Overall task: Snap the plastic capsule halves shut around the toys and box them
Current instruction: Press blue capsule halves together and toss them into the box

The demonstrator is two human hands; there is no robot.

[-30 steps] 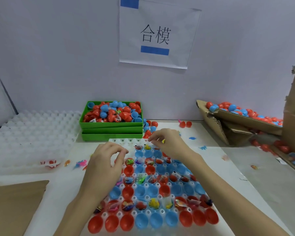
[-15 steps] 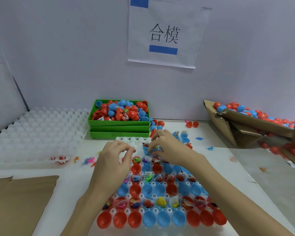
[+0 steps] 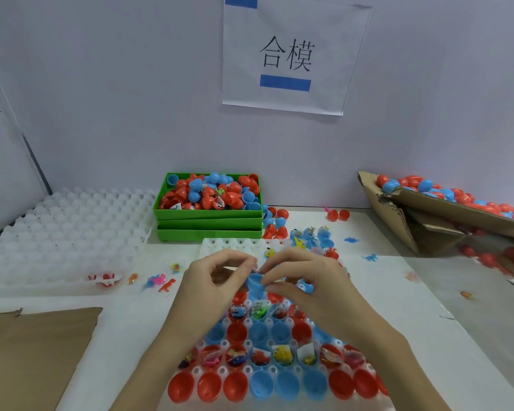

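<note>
A white cell tray (image 3: 220,244) in front of me holds rows of red and blue capsule halves (image 3: 261,384), some with small toys in them. Above its far part, both hands meet over a blue capsule half (image 3: 254,284). My right hand (image 3: 306,280) pinches that blue half between thumb and fingers. My left hand (image 3: 211,280) has its fingertips curled at the half's upper rim, pinching something small there that I cannot make out. A torn cardboard box (image 3: 398,215) at the right holds closed red and blue capsules.
Stacked green trays (image 3: 208,223) at the back centre are heaped with loose capsule halves. Empty white cell trays (image 3: 63,232) lie at the left. Loose toys (image 3: 161,281) and halves lie scattered on the white table. Brown cardboard (image 3: 33,351) lies at the front left.
Both hands came together above the tray; the right hand now holds a blue half lifted clear of the cells. The camera view shifted slightly left and down.
</note>
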